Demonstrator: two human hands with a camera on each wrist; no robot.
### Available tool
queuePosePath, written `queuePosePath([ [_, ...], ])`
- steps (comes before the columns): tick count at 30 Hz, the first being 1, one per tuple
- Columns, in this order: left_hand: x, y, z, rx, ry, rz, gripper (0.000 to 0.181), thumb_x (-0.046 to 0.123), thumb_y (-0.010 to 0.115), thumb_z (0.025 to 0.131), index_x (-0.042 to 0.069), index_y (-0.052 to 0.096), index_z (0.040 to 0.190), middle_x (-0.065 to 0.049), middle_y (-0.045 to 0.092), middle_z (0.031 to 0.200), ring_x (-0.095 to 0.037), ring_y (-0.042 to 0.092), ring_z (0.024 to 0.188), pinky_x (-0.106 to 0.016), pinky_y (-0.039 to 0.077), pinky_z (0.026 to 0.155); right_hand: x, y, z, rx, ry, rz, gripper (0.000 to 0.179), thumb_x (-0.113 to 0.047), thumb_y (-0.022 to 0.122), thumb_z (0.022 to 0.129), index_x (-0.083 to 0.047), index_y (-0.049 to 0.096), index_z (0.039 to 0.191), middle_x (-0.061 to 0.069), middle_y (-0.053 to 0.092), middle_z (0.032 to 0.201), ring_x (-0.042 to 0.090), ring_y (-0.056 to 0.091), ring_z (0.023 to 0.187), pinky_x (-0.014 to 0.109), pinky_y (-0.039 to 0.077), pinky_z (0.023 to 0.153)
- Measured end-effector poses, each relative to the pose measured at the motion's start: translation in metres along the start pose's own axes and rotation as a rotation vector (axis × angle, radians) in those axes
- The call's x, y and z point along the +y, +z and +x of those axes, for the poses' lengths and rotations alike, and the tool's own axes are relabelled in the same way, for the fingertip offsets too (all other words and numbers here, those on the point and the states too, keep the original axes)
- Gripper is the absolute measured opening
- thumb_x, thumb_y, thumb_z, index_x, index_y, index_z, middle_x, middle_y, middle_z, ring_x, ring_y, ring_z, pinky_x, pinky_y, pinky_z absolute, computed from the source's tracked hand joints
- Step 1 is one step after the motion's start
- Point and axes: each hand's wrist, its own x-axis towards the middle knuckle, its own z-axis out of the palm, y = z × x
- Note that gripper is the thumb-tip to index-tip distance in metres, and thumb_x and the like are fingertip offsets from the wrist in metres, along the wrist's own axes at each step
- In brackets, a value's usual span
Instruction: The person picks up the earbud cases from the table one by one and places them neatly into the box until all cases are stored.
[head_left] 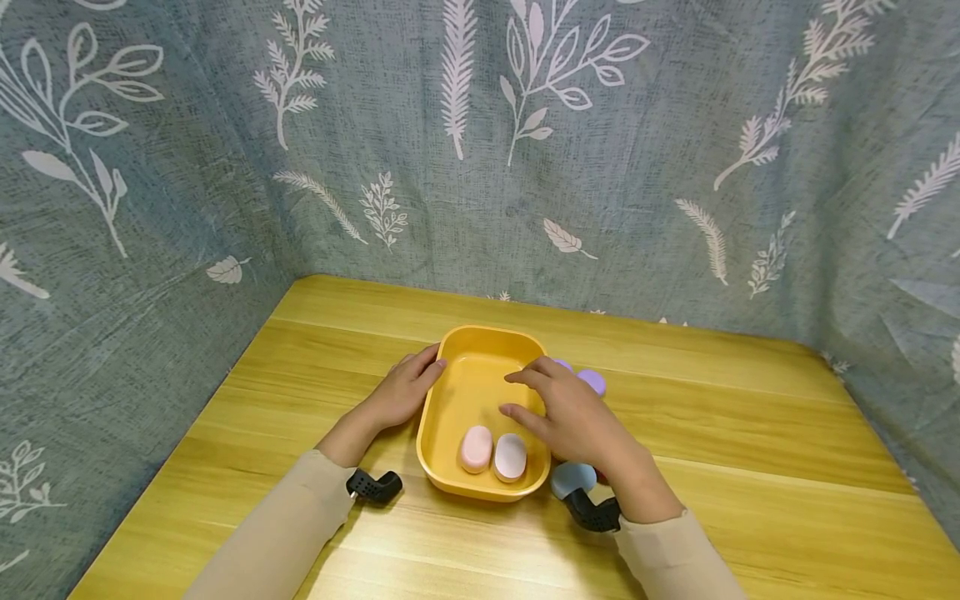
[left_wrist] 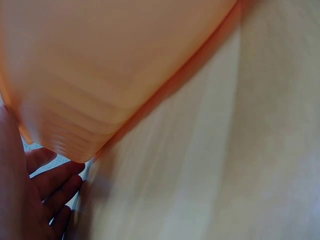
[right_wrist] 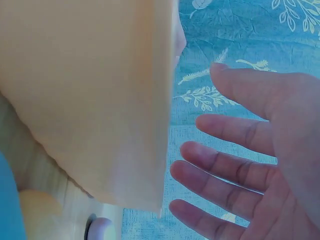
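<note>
A yellow rectangular bin [head_left: 480,333] with rounded corners stands on the table, its long side pointing away from me. At its left wall my left hand [head_left: 405,387] holds the rim, thumb over the edge and fingers along the outside. In the left wrist view those fingers [left_wrist: 57,185] lie against the bin's outer corner. Over the bin's right rim hovers my right hand [head_left: 573,408], its fingers spread and holding nothing. Two rounded oval pieces, one pink [head_left: 476,448] and one whitish [head_left: 511,457], lie inside at the near end.
Right of the bin, partly behind my right hand and wrist, are purple rounded pieces [head_left: 592,382] and a light blue one [head_left: 573,480]. A yellowish piece [right_wrist: 40,212] shows in the right wrist view. Behind the wooden table [head_left: 712,400] hangs a leaf-patterned curtain [head_left: 420,217].
</note>
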Motion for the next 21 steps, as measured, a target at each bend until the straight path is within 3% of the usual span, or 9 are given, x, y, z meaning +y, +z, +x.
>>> queuePosePath([
  [14, -0.001, 0.000, 0.001, 0.012, 0.029, 0.025, 0.064, 0.063, 0.028, 0.099, 0.029, 0.027, 0.153, -0.003, 0.037, 0.154, -0.026, 0.030, 0.144, -0.051, 0.026, 0.116, 0.006, -0.008, -0.001, 0.002, 0.062, -0.003, 0.041, -0.043, 0.061, 0.094, -0.015, 0.065, 0.124, -0.002, 0.057, 0.114, 0.015, 0.057, 0.082, 0.030, 0.050, 0.077],
  [21, -0.001, 0.000, 0.002, 0.014, 0.022, 0.026, 0.063, 0.064, 0.027, 0.098, 0.031, 0.028, 0.153, 0.000, 0.038, 0.153, -0.023, 0.032, 0.143, -0.048, 0.027, 0.116, 0.013, -0.012, -0.001, 0.019, 0.086, 0.022, 0.040, -0.042, 0.064, 0.092, -0.016, 0.064, 0.123, -0.002, 0.058, 0.114, 0.019, 0.060, 0.093, 0.033, 0.051, 0.081],
])
